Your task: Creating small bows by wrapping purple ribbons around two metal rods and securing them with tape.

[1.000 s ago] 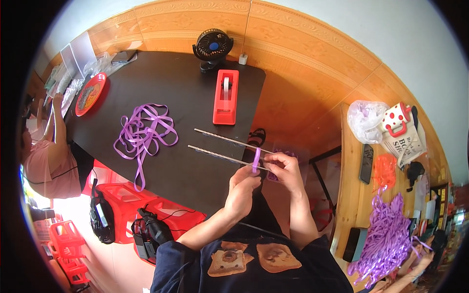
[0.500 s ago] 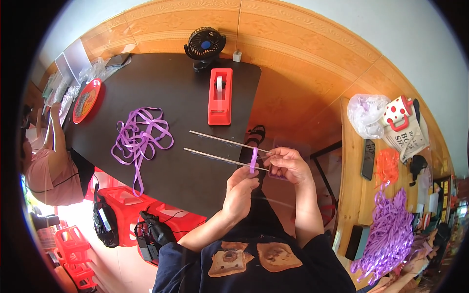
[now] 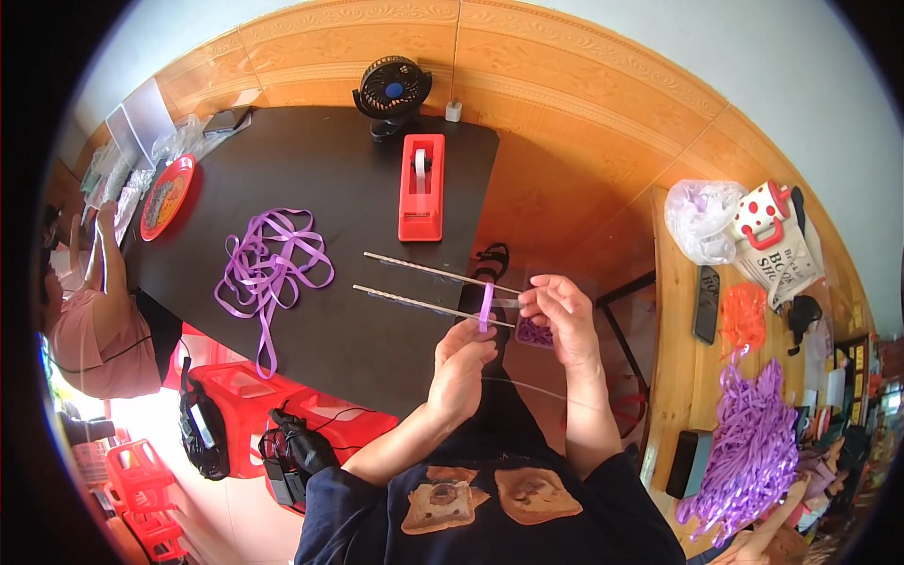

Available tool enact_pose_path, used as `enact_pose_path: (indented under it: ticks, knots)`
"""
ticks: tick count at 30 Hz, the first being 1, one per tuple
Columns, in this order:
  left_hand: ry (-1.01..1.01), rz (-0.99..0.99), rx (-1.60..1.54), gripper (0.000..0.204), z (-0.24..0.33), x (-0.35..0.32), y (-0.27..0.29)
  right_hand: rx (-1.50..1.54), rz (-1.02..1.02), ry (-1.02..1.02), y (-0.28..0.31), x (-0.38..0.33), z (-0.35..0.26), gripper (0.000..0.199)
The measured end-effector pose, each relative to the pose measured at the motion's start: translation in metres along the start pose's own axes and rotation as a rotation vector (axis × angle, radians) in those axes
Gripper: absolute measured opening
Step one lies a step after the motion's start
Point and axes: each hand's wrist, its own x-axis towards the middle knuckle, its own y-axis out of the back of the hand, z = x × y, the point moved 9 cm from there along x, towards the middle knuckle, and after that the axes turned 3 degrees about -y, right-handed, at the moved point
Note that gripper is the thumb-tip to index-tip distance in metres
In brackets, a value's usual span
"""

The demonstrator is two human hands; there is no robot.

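Two thin twisted metal rods run side by side over the near right part of the dark table. A band of purple ribbon loops around both rods near their right ends. My left hand pinches this ribbon band from below, thumb and finger closed on it. To its right, my right hand is closed at the fingertips on a short, translucent strip that looks like clear tape. The strip reaches from the ribbon to those fingers. A loose tangle of purple ribbon lies on the table, left of the rods.
A red tape dispenser and a black fan stand toward the back. Below my right hand sits a clear box with purple pieces. A wooden bench at right bears a purple ribbon heap. Another person is at left.
My right hand has drawn back slightly to the right, its fingers lifting. The translucent strip between it and the ribbon now shows. My left hand stays on the ribbon.
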Motion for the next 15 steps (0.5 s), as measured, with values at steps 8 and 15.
enact_pose_path:
  ticks: [8,15]
  knots:
    - [0.003,-0.013,0.005,0.032,0.002,-0.002,-0.004,0.020,0.065,0.111,-0.002,0.002,0.004,0.028]
    - [0.010,-0.016,-0.011,0.032,0.000,0.000,0.000,0.124,0.039,-0.055,0.005,0.009,0.029,0.031]
